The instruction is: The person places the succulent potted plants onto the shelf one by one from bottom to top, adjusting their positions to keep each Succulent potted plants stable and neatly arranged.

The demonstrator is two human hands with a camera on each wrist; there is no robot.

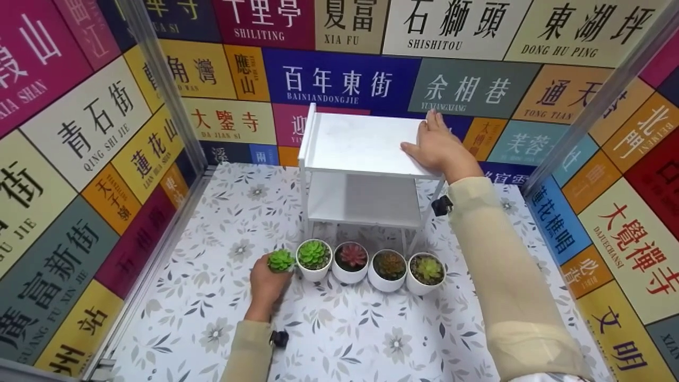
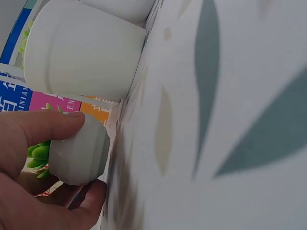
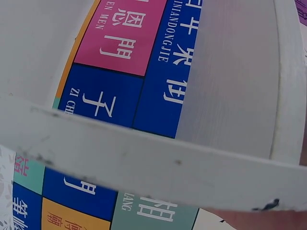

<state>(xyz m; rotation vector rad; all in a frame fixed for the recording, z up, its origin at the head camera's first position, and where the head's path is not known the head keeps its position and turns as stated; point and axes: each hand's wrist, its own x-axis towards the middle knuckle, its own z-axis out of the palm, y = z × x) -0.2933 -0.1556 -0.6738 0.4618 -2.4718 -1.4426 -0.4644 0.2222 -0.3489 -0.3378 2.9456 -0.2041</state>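
From my screen I have the left hand (image 1: 267,284) curled round a small green succulent (image 1: 281,260), thumb and fingers pinching its pale faceted pot (image 2: 79,151) low over the cloth (image 1: 339,345); I can't tell whether the base touches. This plant sits just left of a row of four in white pots, side by side from left to right: a bright green succulent (image 1: 314,254), a red one (image 1: 351,257), a brownish one (image 1: 389,264) and a yellow-green one (image 1: 426,269). On the far side of the row I see a white two-tier shelf (image 1: 366,143), where the right hand (image 1: 439,146) rests at the right end of the top board, fingers straight and thumb spread, holding no plant. Around it all, beyond the leaf-patterned cloth, I see walls of coloured name panels (image 1: 339,79) at the far, left and right sides.
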